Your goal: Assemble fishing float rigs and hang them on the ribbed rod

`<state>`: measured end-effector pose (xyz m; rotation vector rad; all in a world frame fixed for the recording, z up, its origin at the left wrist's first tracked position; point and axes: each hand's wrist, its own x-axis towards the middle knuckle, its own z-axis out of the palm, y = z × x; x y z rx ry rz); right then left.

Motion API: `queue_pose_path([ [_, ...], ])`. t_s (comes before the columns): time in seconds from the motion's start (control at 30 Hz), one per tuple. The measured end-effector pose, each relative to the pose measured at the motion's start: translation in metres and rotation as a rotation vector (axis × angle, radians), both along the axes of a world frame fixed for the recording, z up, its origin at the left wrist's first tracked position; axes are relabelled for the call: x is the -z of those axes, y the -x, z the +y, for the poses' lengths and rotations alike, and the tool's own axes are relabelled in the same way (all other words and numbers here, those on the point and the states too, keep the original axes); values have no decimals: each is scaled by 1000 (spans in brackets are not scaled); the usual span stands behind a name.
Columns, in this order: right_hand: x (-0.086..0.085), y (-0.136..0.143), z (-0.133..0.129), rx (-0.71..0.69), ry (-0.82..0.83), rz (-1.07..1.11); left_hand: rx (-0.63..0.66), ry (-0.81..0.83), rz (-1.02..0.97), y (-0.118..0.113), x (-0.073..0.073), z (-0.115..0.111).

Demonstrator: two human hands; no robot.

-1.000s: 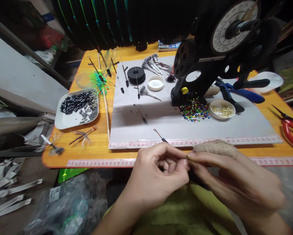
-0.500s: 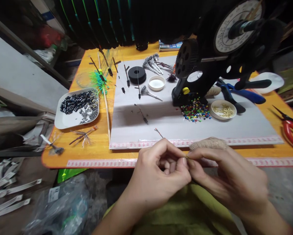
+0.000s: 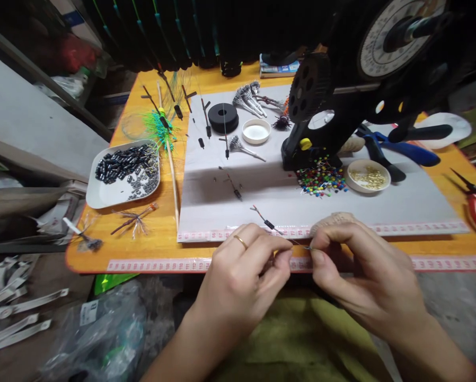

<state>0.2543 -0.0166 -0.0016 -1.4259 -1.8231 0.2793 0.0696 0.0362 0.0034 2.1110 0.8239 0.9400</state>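
Table (image 3: 103,233) partly behind hands (image 3: 238,286), line (image 3: 299,244) indistinct

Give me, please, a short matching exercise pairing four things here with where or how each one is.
1. Black spool
2. White tray
3. Colourful round-headed pins
4. Left hand

A. Wearing a gold ring
B. Heaped left of the dish of small gold pieces
C. On the pale board, beside the empty round dish
D. Holding black and grey pieces

Pairs: 1-C, 2-D, 3-B, 4-A.
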Motion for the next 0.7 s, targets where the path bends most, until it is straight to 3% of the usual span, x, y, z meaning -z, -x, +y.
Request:
queue_pose_path([
  [0.27,10,-3,10,31,-111,-265,-123,-247,231,9,0,22],
  [0.7,14,-3,16,28,-82,-349,-88,-217,359,13,-4,28],
])
